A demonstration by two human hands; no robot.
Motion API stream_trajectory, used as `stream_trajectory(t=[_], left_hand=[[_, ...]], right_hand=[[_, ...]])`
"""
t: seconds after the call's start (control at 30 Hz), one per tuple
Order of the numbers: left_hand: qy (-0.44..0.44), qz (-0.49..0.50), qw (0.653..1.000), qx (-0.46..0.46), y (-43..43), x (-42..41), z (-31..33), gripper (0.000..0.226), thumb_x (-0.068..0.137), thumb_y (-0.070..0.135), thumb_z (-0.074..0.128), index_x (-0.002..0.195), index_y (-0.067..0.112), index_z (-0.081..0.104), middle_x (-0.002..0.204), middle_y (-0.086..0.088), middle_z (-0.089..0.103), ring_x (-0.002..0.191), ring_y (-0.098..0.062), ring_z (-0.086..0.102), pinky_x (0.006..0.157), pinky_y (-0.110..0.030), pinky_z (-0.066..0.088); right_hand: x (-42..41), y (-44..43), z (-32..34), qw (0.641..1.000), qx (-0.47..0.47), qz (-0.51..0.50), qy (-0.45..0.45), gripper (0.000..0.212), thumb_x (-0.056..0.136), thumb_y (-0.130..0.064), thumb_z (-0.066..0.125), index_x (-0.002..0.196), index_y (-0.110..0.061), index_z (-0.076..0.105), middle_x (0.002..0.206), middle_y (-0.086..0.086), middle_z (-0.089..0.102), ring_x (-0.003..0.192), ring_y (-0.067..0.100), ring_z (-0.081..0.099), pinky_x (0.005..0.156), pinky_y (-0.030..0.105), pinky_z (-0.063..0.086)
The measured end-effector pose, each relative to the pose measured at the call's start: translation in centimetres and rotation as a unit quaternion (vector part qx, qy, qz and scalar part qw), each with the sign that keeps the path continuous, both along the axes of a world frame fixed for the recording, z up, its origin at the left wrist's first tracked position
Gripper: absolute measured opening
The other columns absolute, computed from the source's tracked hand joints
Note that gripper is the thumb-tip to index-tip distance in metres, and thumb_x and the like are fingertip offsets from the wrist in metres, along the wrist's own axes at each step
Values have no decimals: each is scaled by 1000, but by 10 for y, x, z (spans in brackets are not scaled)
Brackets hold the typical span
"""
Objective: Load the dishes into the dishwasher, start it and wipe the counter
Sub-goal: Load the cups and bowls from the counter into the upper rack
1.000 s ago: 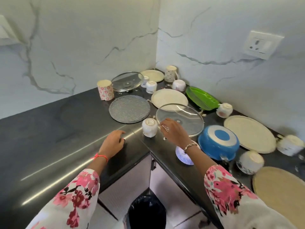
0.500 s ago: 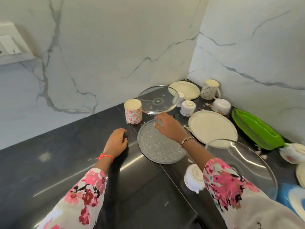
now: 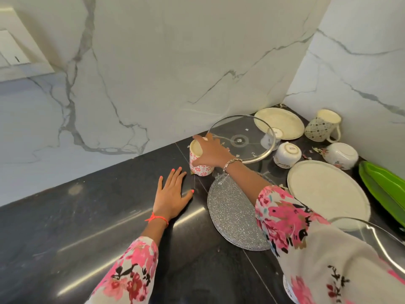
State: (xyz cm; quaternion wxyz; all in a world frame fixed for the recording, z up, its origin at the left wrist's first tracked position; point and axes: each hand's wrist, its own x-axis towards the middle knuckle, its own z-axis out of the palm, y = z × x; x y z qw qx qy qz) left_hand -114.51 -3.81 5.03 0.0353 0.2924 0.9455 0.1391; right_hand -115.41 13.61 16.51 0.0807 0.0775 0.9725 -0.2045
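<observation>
A floral cup (image 3: 201,170) with a red and white pattern stands upright on the black counter (image 3: 87,216) near the back wall. My right hand (image 3: 211,153) reaches over it and grips it, fingers across its rim and far side, thumb on its near side. On the counter just in front of the cup, my left hand (image 3: 173,194) lies flat with its fingers spread and holds nothing. A grey speckled plate (image 3: 230,216) sits under my right forearm. Propped at a tilt behind the cup is a glass lid (image 3: 247,137).
In the corner are a small cream plate (image 3: 282,121), a patterned mug (image 3: 320,128) and two upturned cups (image 3: 287,154) (image 3: 341,154). A large cream plate (image 3: 326,191), a green dish (image 3: 385,185) and a second glass lid (image 3: 377,233) lie to the right.
My right hand has left the grey plate and closed round the floral cup. My left hand has flattened on the counter, fingers spread. The view has moved closer and left.
</observation>
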Motion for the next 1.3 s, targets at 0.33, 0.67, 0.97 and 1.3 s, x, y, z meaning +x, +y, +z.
stream_trajectory(t=[0.33, 0.67, 0.97, 1.3], left_hand=[[7, 5, 1000, 28, 2, 1, 0, 85, 73, 68, 12, 144, 24, 27, 155, 7, 17, 145, -11, 6, 117, -44, -1], [-29, -18, 998, 61, -10, 61, 23, 55, 93, 39, 46, 140, 11, 36, 151, -5, 29, 143, -20, 15, 117, -45, 3], [-45, -75, 993, 85, -51, 239, 30, 58, 93, 39, 47, 140, 10, 33, 151, -5, 28, 144, -20, 13, 117, -46, 3], [0, -248, 967, 62, -123, 458, -1, 66, 82, 49, 29, 130, 7, 47, 143, -11, 42, 137, -26, 33, 114, -47, 17]], right_hand=[[27, -9, 4, 997, -15, -33, 68, 79, 65, -19, 79, 132, -20, 40, 129, 12, 34, 119, 37, 39, 88, 42, 45], [163, -23, 33, 990, -16, -99, 103, 88, 63, -27, 80, 138, -21, 36, 136, 12, 33, 122, 34, 40, 96, 42, 44], [365, -101, 23, 983, -24, -154, 101, 79, 62, -29, 81, 129, -20, 42, 125, 10, 38, 113, 31, 45, 89, 39, 43], [599, -181, -7, 967, -23, -251, 47, 76, 62, -33, 80, 127, -19, 43, 121, 8, 38, 114, 30, 43, 86, 41, 43]])
